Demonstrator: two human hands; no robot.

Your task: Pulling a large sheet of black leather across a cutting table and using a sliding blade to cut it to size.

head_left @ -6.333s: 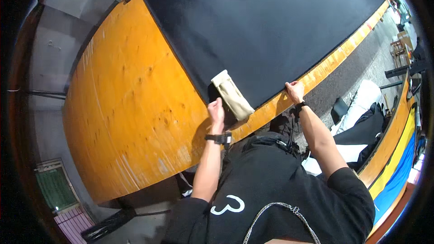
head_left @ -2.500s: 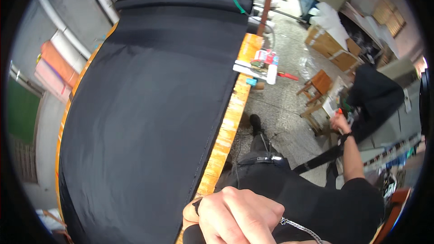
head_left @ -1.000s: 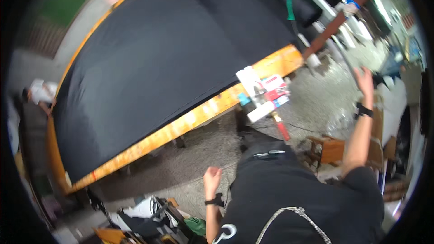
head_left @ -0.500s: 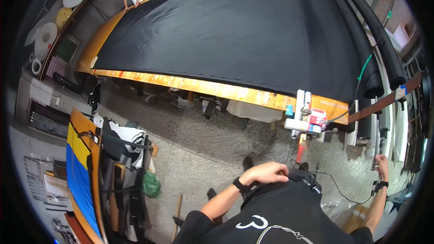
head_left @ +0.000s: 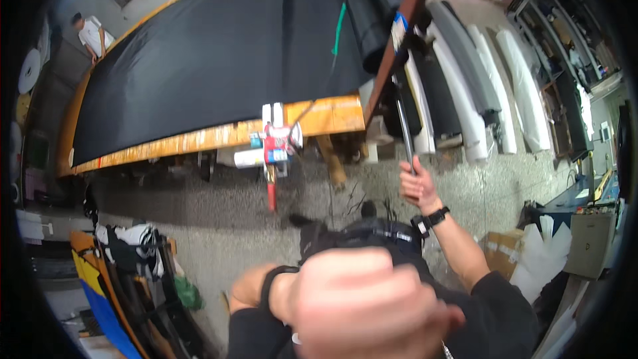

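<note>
Half a second on, the view is swinging round and the right hand point(head_left: 417, 185) is now wrapping around the dark metal rod point(head_left: 401, 116) beside the fabric rolls point(head_left: 465, 86), where it was hanging free. Left hand point(head_left: 362, 306) is looming blurred and fisted near the camera, apparently empty. Black cloth point(head_left: 219, 66) is lying across the orange table point(head_left: 199, 139). Next, I'd judge, comes a firm pull on that rod.

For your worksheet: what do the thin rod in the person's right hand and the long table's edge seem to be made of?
Rod in the right hand: probably metal, dark, thin and straight, with a slight sheen. Table edge: apparently wood, orange-brown and worn, with scuffs and paler patches along it; black cloth covers the top.
</note>
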